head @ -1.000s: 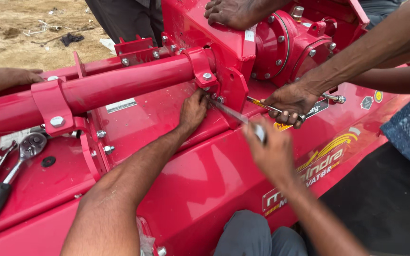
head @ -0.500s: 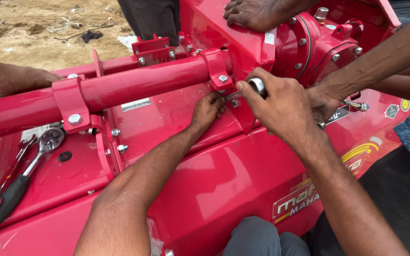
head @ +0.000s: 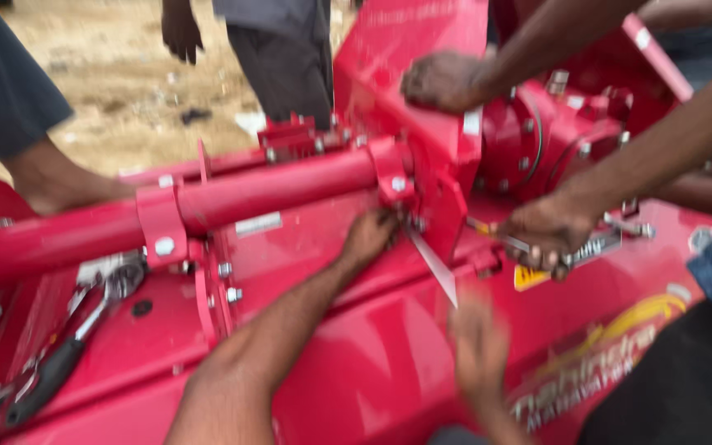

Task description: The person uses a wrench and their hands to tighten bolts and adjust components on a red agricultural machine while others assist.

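My left hand [head: 368, 236] reaches up the red machine body [head: 323, 363], fingers curled on a bolt under the clamp [head: 395, 183] of the red tube [head: 274, 191]. My right hand [head: 480, 346] is blurred, lower right of it, gripping the bottom end of a silver wrench [head: 434, 265]. The wrench slants up to the same bolt. Another person's hand [head: 547, 235] holds a thin spanner [head: 498, 239] just to the right. A second hand of another person [head: 445, 80] rests on the upright red bracket [head: 422, 49].
A black-handled ratchet [head: 67, 350] lies on the machine's left deck beside bolt heads. Someone's forearm [head: 63, 188] leans on the tube at left. A person in dark trousers [head: 278, 58] stands behind on sandy ground. The round red gearbox [head: 537, 136] sits at right.
My right hand has swung down from beside the clamp to low on the panel, taking the wrench handle with it. My left hand stays at the bolt. The view has shifted slightly.
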